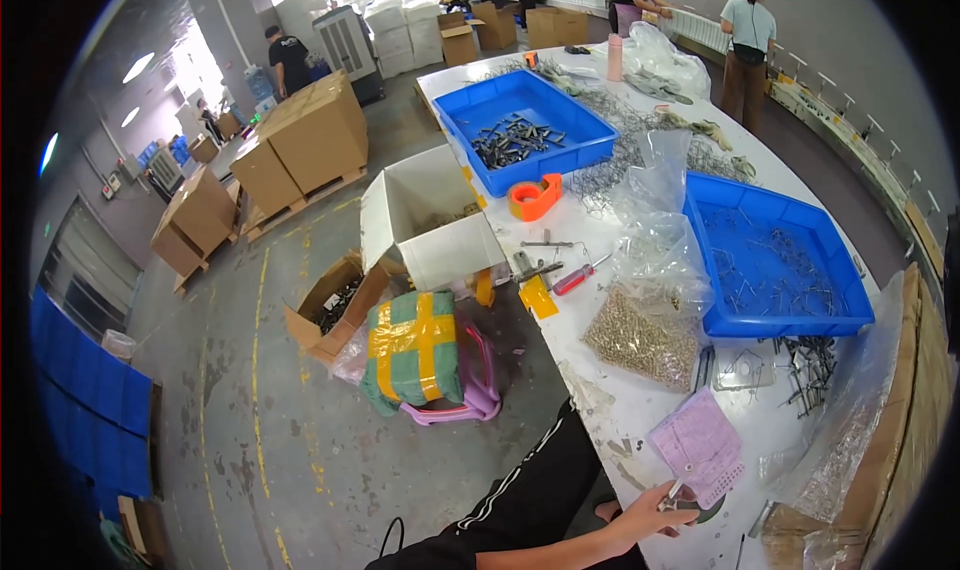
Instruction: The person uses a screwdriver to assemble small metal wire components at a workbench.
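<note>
My left hand (643, 516) is over the near end of the white table (622, 452), its fingers pinched on a small shiny metal part (677, 494). Just beyond the fingertips lies a folded pink cloth (700, 440), which the metal part overlaps from this angle. My right hand does not show. Past the cloth sits a clear plastic bag of small brass-coloured pieces (640, 342). To its right are a flat metal plate (742, 371) and a pile of dark metal rods (806, 372).
A blue tray (790, 326) holds thin wire pieces; another blue tray (550, 174) holds dark metal parts. Between them are an orange tape dispenser (536, 199) and red-handled screwdriver (576, 279). Left of the table stand a white carton (450, 256) and taped green bundle (412, 350). Cardboard (885, 440) edges the right.
</note>
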{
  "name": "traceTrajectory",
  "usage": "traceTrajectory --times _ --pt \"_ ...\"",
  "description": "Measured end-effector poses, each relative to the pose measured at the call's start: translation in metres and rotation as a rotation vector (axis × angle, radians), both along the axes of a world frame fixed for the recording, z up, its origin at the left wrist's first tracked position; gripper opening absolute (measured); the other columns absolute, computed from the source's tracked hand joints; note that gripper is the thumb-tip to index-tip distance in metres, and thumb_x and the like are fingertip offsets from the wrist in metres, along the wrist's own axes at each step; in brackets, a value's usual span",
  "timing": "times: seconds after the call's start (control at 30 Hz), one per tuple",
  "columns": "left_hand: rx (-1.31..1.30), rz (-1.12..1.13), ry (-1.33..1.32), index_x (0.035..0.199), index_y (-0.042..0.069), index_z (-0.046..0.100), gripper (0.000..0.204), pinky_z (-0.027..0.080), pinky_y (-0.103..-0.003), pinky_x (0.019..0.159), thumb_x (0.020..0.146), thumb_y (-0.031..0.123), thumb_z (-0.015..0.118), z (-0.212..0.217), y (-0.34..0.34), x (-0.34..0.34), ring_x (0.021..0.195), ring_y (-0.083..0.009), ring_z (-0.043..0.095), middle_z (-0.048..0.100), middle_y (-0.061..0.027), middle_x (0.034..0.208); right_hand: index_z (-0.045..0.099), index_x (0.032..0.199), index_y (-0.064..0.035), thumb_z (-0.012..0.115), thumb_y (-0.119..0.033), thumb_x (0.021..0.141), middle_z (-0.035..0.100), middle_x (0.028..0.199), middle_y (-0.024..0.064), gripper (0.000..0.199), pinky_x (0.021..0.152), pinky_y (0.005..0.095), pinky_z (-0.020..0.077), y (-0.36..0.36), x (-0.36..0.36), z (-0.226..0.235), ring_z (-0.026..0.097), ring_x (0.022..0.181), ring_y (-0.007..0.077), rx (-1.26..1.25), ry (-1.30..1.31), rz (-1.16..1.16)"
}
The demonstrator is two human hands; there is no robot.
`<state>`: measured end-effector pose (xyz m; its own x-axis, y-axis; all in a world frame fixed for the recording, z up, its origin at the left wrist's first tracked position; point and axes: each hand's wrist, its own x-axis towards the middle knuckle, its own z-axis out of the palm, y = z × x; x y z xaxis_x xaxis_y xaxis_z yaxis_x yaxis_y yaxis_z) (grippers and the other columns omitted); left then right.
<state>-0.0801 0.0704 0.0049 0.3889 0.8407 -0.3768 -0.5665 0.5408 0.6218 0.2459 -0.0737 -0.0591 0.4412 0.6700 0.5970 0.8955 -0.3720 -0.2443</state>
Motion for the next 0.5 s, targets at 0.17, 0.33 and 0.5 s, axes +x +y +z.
traceTrajectory --times 0.17,0.33,0.5 --pt "-0.172 -0.123 -0.088 0.127 0.012 0.055 0.052 0.051 -0.028 0.08 0.089 0.041 0.073 0.009 0.011 -0.007 0.1 -0.0127 0.066 0.059 0.0 0.122 0.07 0.104 -0.0024 0.059 -0.039 0.096 0.069 0.1 0.022 0.039 0.074 0.0492 0.055 0.016 0.021 -0.025 0.067 0.087 0.0411 0.024 0.014 0.034" --pt "-0.194 -0.208 -0.135 0.13 0.013 0.056 0.051 0.051 -0.028 0.078 0.09 0.041 0.072 0.01 0.006 -0.001 0.095 -0.011 0.065 0.06 0.0019 0.119 0.07 0.105 -0.0021 0.059 -0.038 0.096 0.069 0.1 0.0216 0.038 0.074 0.0488 0.055 -0.001 0.034 -0.039 0.067 0.087 0.0407 0.007 0.041 0.079" --pt "-0.111 -0.302 -0.332 0.137 0.016 0.054 0.052 0.047 -0.025 0.066 0.094 0.039 0.069 -0.014 0.012 -0.002 0.076 -0.0089 0.056 0.061 0.0027 0.117 0.07 0.105 -0.0018 0.059 -0.037 0.097 0.069 0.1 0.0213 0.038 0.074 0.0485 0.0551 0.004 0.028 -0.039 0.067 0.087 0.0403 0.029 0.063 0.147"
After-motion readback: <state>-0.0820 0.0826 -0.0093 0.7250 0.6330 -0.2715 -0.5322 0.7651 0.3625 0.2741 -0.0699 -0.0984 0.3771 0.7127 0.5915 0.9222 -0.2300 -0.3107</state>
